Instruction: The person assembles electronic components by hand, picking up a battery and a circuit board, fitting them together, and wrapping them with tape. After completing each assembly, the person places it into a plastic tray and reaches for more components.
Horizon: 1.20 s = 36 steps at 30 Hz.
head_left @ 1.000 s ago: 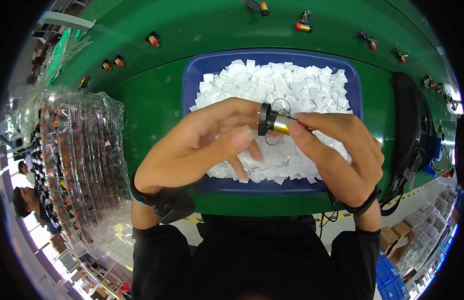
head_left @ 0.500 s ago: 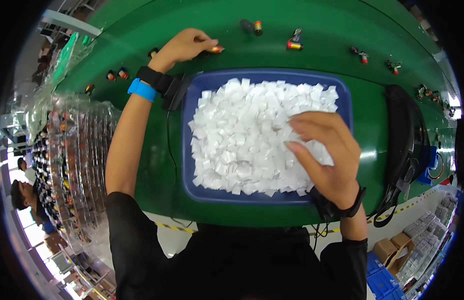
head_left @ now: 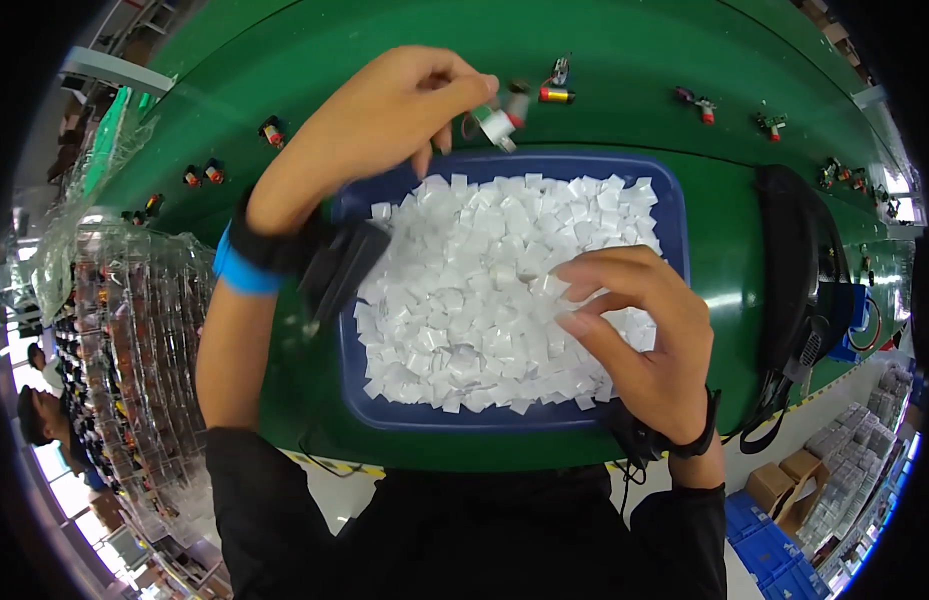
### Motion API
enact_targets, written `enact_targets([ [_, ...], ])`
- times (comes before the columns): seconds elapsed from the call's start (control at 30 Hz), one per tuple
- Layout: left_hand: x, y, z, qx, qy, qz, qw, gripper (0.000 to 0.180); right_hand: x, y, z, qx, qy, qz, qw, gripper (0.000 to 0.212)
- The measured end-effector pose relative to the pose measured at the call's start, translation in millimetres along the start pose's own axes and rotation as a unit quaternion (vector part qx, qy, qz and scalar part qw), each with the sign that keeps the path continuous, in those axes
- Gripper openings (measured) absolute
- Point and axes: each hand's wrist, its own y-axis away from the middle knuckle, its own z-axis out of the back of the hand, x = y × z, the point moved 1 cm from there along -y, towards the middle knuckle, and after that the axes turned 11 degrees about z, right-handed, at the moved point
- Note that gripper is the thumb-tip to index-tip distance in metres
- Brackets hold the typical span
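Observation:
My left hand (head_left: pixel 414 110) is above the far left rim of a blue tray (head_left: pixel 349 370), thumb and fingers pinched on a small battery assembly (head_left: pixel 497 125). The assembly shows a white part, a thin wire and a red-and-grey cylinder, blurred by motion. Small white square pieces (head_left: pixel 484 300) fill the tray in a loose heap. Over the heap's right side hovers my right hand (head_left: pixel 649 335), its fingers curled and the thumb tip a little apart from them. White pieces show close by its fingertips; none is clearly held.
On the green table (head_left: pixel 384 45) beyond the tray lie several similar assemblies, one with a yellow-red cell (head_left: pixel 556 95). A black bag (head_left: pixel 799 270) lies to the right. Stacked clear plastic trays (head_left: pixel 139 350) stand at left, and blue crates (head_left: pixel 769 555) are below right.
My left hand has lifted the battery assembly off the table and carried it right toward the tray. My right hand stays over the white pieces, its fingertips drawn closer together.

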Motion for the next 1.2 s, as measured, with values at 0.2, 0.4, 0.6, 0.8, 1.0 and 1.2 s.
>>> enact_targets([
  [0.2,9,92,-67,0.119,0.341,0.057,0.931,0.028,12,6,-12,-0.054,-0.071,-0.126,0.988,0.023],
  [0.4,25,116,-92,0.041,0.253,0.03,0.966,0.028,7,5,-17,0.014,-0.051,-0.167,0.985,0.02],
  [0.6,36,122,-95,-0.009,0.083,-0.039,0.996,0.033,12,6,-20,0.016,-0.122,-0.249,0.961,0.016],
  [0.8,39,122,-96,0.024,0.213,-0.045,0.976,0.026,10,2,-22,0.019,0.039,-0.115,0.992,0.013],
  [1.0,44,121,-103,-0.021,0.163,-0.086,0.983,0.02,-1,5,-21,0.062,0.071,-0.038,0.995,0.015],
  [1.2,42,122,-96,-0.032,0.172,-0.027,0.984,0.017,8,0,-5,0.063,0.131,-0.03,0.989,0.025],
])
